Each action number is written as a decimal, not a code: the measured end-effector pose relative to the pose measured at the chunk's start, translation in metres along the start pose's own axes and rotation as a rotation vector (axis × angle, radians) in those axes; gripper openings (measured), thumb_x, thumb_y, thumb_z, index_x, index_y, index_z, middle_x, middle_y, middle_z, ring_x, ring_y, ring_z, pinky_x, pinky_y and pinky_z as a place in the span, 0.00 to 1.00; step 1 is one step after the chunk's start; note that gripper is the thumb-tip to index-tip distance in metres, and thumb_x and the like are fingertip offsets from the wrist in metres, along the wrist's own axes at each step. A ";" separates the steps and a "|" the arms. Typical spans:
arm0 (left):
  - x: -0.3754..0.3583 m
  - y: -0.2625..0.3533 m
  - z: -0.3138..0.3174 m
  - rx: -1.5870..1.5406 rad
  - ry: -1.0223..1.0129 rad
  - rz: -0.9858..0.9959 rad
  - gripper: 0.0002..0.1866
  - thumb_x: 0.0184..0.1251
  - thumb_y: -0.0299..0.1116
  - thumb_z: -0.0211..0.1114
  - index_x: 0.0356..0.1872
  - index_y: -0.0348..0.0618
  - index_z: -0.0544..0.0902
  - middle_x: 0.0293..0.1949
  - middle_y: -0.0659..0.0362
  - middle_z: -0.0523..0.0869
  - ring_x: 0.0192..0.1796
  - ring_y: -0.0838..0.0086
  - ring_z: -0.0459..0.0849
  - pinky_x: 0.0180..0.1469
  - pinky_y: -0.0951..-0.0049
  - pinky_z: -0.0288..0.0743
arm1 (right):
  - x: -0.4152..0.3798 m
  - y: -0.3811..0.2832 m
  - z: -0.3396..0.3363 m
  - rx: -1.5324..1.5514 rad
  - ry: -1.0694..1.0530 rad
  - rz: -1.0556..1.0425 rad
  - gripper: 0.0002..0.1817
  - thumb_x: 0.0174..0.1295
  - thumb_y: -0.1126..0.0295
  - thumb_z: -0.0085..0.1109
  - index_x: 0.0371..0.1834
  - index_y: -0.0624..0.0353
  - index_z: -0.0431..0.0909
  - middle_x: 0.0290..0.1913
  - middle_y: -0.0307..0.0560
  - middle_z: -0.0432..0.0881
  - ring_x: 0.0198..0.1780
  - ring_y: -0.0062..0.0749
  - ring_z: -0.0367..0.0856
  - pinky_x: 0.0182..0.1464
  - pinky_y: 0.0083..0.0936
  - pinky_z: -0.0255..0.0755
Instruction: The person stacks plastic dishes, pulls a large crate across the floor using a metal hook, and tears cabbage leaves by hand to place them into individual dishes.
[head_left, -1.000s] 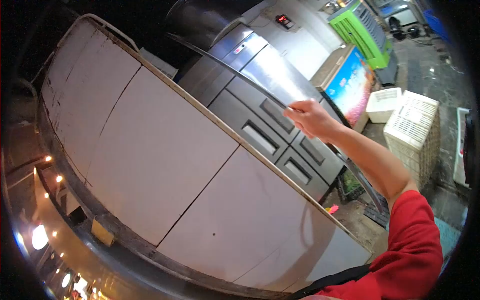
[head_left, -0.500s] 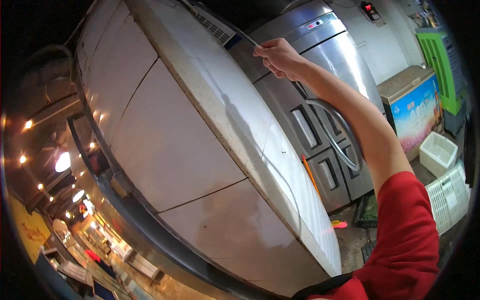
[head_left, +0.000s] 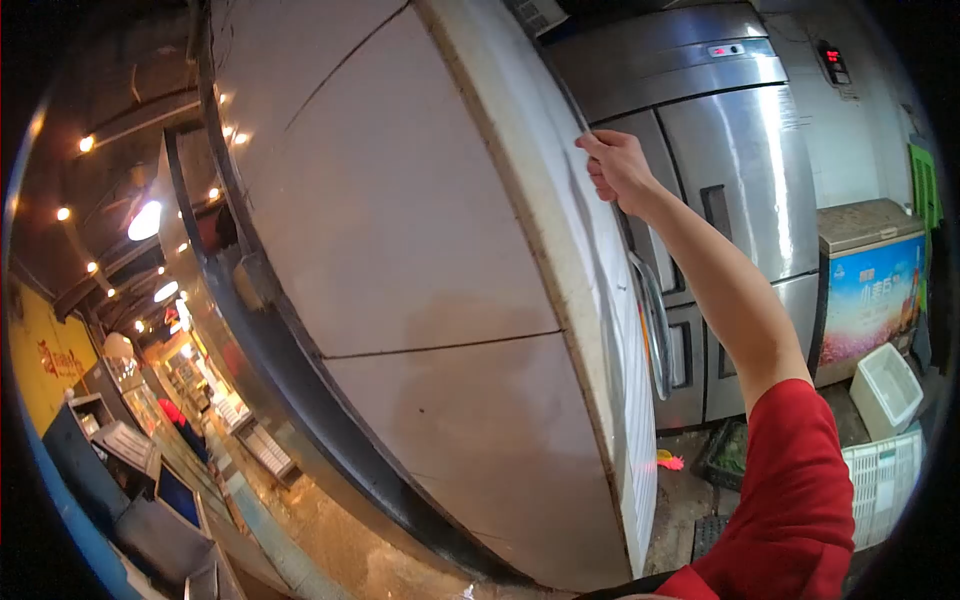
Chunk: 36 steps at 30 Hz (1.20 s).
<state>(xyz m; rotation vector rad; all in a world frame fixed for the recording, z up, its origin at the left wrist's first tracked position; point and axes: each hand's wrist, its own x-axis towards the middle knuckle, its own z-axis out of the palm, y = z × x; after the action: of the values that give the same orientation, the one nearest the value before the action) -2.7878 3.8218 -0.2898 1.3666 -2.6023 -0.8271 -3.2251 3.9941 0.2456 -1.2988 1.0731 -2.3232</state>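
My right hand [head_left: 617,168] is closed in a fist at the end of a raised, outstretched arm. It grips a thin grey rod-like length [head_left: 567,95], which runs up and away beside the tiled wall [head_left: 440,230]; I cannot tell whether it is a rod or a hose. Below the fist, a curved grey tube [head_left: 656,330] bends down alongside the wall's narrow white side. Behind the hand stands a tall stainless-steel refrigerator [head_left: 740,150]. My left hand is out of view.
A chest freezer [head_left: 870,290] with a printed front stands right of the refrigerator. White bins [head_left: 887,390] and a white slatted crate [head_left: 882,485] sit on the floor, near a dark crate of greens [head_left: 728,455]. A lit passage [head_left: 330,535] opens at left.
My view has turned and levelled, so the wall looks more upright and the passage shows more. My right hand keeps its grip and appears farther right and lower.
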 end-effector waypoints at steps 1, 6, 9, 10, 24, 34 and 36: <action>0.000 -0.004 0.001 -0.012 0.001 -0.006 0.24 0.60 0.53 0.56 0.39 0.40 0.83 0.32 0.52 0.85 0.32 0.66 0.84 0.34 0.65 0.77 | -0.001 0.010 0.001 -0.007 -0.009 0.015 0.14 0.66 0.63 0.50 0.41 0.64 0.74 0.16 0.32 0.61 0.14 0.16 0.54 0.14 0.20 0.44; 0.003 -0.016 -0.006 -0.042 0.007 -0.023 0.24 0.61 0.53 0.57 0.38 0.40 0.83 0.31 0.53 0.85 0.31 0.67 0.84 0.34 0.65 0.77 | 0.006 0.005 0.009 -0.009 0.079 -0.120 0.14 0.66 0.62 0.49 0.42 0.63 0.75 0.15 0.32 0.60 0.13 0.16 0.53 0.14 0.20 0.46; 0.003 -0.020 -0.011 -0.047 0.018 -0.036 0.24 0.61 0.53 0.57 0.38 0.40 0.83 0.30 0.53 0.85 0.31 0.67 0.84 0.33 0.65 0.78 | 0.028 -0.039 0.018 -0.009 0.075 -0.195 0.14 0.66 0.62 0.49 0.42 0.64 0.75 0.15 0.33 0.61 0.14 0.17 0.54 0.13 0.21 0.47; 0.001 -0.021 -0.010 -0.050 0.022 -0.042 0.24 0.61 0.54 0.57 0.38 0.41 0.83 0.30 0.53 0.85 0.31 0.67 0.84 0.33 0.65 0.78 | 0.033 -0.053 0.023 -0.043 0.056 -0.204 0.14 0.67 0.62 0.49 0.41 0.64 0.75 0.16 0.34 0.61 0.14 0.18 0.54 0.13 0.21 0.47; -0.041 -0.086 0.030 -0.164 0.010 -0.233 0.23 0.61 0.54 0.57 0.36 0.42 0.84 0.28 0.54 0.85 0.28 0.69 0.84 0.31 0.66 0.78 | 0.034 -0.002 0.019 -0.319 0.113 -0.196 0.15 0.64 0.58 0.50 0.43 0.56 0.79 0.25 0.42 0.73 0.21 0.25 0.68 0.22 0.25 0.67; -0.234 -0.249 0.152 -0.541 -0.223 -0.570 0.23 0.61 0.54 0.58 0.36 0.42 0.84 0.26 0.54 0.85 0.24 0.70 0.84 0.28 0.66 0.77 | -0.094 0.048 0.021 -0.528 0.340 -0.520 0.18 0.66 0.59 0.47 0.48 0.60 0.76 0.31 0.46 0.77 0.28 0.30 0.74 0.35 0.31 0.71; -0.246 -0.268 0.129 -0.720 0.004 -0.562 0.24 0.60 0.55 0.58 0.42 0.43 0.82 0.31 0.50 0.85 0.25 0.68 0.84 0.29 0.68 0.77 | -0.146 0.036 0.030 -0.698 0.403 -0.624 0.18 0.66 0.59 0.46 0.49 0.61 0.75 0.32 0.47 0.78 0.29 0.31 0.75 0.37 0.32 0.71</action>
<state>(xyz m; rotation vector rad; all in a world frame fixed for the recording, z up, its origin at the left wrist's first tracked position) -2.4841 3.9475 -0.4921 1.8018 -1.6001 -1.6041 -3.1233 4.0356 0.1394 -1.6047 1.9762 -2.8764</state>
